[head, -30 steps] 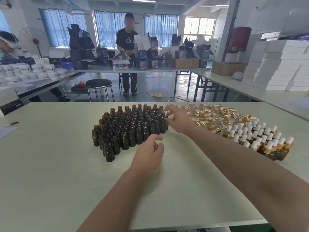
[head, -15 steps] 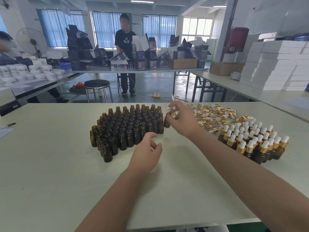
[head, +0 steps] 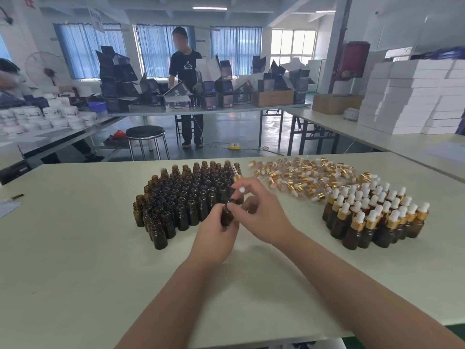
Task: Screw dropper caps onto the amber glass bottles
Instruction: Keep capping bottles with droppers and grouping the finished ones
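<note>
Hands met | left hand (head: 216,239) grips uncapped amber bottle (head: 226,217) | right hand (head: 266,214) pinches white-bulbed dropper cap (head: 241,188)

Amber, gold and white
Open bottles (head: 191,195) are dark amber-brown; loose dropper caps (head: 299,177) show gold collars and white bulbs, like the capped bottles (head: 372,220); the table (head: 75,248) is plain pale grey-green; the curtains (head: 156,50) blue.

My one view: head camera, forward and down
I look from above the near edge of the worktop (head: 75,273), close over it, facing across to its far edge and the room beyond.
</note>
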